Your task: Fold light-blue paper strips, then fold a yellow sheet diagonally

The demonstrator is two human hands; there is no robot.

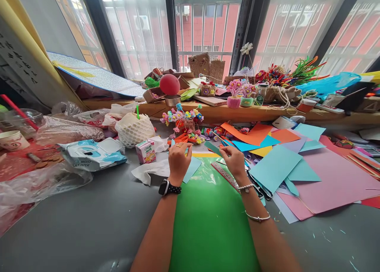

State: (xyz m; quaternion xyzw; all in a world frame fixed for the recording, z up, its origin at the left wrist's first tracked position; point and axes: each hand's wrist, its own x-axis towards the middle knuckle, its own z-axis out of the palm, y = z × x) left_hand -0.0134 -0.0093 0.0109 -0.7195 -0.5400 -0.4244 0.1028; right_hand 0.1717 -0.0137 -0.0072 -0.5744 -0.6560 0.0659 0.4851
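A: What are the hands doing now?

B: The left hand (178, 158) and the right hand (234, 160) are both raised over the green sheet (210, 220) on the grey bench (89, 224). Each grip is closing on a piece of teal paper (212, 147): the left fingers are pinched on one end, the right fingers on the other end. I cannot tell if it is one strip or two pieces.

A: How far is the work, in your judgement?

B: I think it is at an early stage. Cut blue sheets (274, 167) and a pink sheet (335, 181) are lying to the right, and small scraps are lying on the bench, so some cutting seems done. A ruler (224, 174) is resting just beside the right wrist. The teal paper is not showing any finished shape yet, and the green sheet is looking uncut.
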